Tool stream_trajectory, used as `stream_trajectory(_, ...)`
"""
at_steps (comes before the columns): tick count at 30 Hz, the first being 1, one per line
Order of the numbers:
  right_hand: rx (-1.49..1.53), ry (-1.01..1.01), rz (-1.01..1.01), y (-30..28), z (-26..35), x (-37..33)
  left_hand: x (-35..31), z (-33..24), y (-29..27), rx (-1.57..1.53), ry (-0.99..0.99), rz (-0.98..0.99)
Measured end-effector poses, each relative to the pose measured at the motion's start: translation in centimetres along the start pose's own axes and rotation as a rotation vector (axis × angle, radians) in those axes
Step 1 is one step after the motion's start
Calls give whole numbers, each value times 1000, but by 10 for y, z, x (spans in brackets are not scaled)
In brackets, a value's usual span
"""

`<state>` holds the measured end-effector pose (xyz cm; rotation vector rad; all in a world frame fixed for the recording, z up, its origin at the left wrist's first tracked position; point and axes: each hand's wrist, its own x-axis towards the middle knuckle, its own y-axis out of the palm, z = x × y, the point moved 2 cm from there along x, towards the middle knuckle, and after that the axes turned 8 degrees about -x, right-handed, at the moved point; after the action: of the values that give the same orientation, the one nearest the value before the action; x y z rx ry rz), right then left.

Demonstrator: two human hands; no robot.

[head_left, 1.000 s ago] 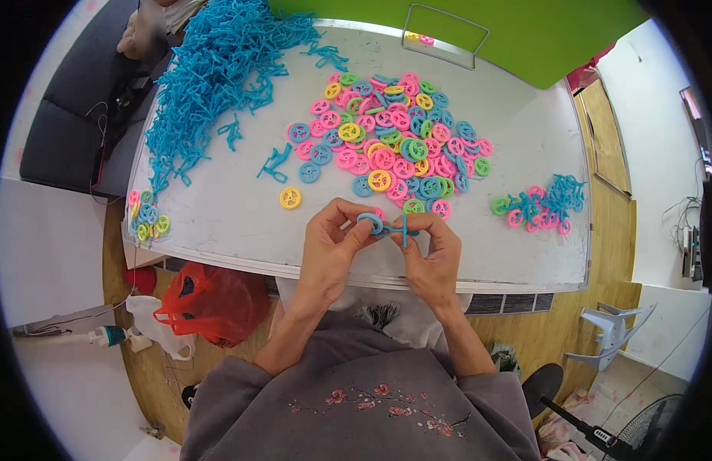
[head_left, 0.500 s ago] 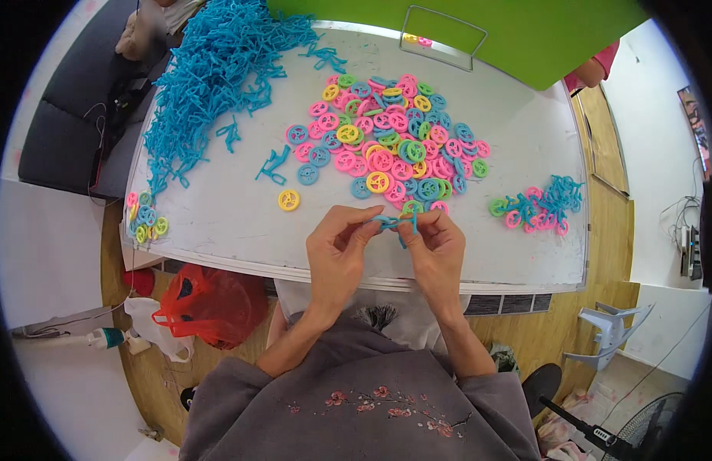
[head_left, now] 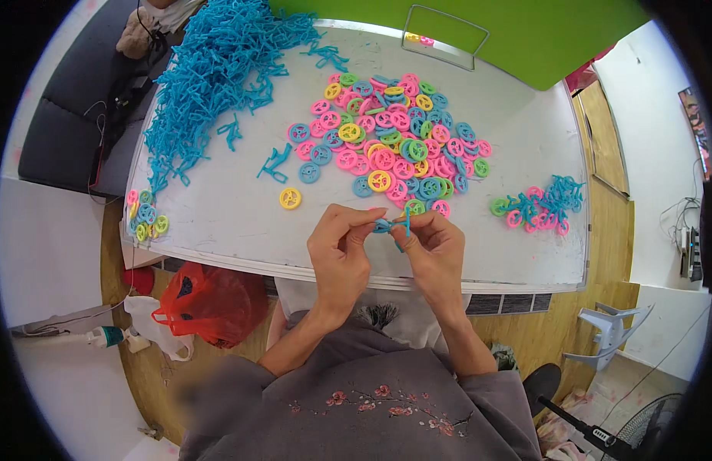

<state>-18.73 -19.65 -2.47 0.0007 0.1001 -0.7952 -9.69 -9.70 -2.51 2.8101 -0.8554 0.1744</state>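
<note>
White tabletop [head_left: 233, 230] w/ a green panel [head_left: 525, 38] along its far edge; wooden floor below, red plastic bag [head_left: 206, 303] on the floor at the person's left, white plastic chair [head_left: 613, 338] at right.

Tabletop contents:
- Far left: large heap of blue plastic sticks [head_left: 210, 69].
- Centre: spread of flat plastic rings [head_left: 394, 146], pink, blue, yellow, green, many overlapping.
- One yellow ring [head_left: 290, 198] lying alone, near side of the spread; loose blue stick piece [head_left: 274, 164] just beyond it.
- Left edge: small cluster of rings [head_left: 145, 219].
- Right: batch of joined pieces [head_left: 536, 203], rings w/ blue sticks.
- Far edge: wire frame [head_left: 448, 34] standing upright.

Hands, both raised above the near edge of the tabletop, approx. centre:
- Left hand [head_left: 339, 253]: fingers curled, thumb and forefinger pinched narrow on a small blue piece [head_left: 393, 227].
- Right hand [head_left: 437, 250]: fingertips pinched on the same blue piece from the other side.
- Blue piece sits between the two hands' fingertips, in front of the near end of the ring spread; a thin stick part points down from it. Exact shape too small to tell.

Person wears a grey top w/ floral stitching.
</note>
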Motion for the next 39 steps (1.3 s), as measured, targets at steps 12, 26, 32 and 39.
stream_trajectory(12,381,296,34,-2,-11,1,-1,6,13,52,213,-82)
stream_trajectory(26,59,-167,-193,8,-21,-2,4,2,6,115,44,61)
stream_trajectory(32,-57,-186,-14,-7,-10,8,10,-1,-3,-281,-264,174)
stream_trajectory(39,223,216,285,-25,9,6,7,6,-15,-428,-533,267)
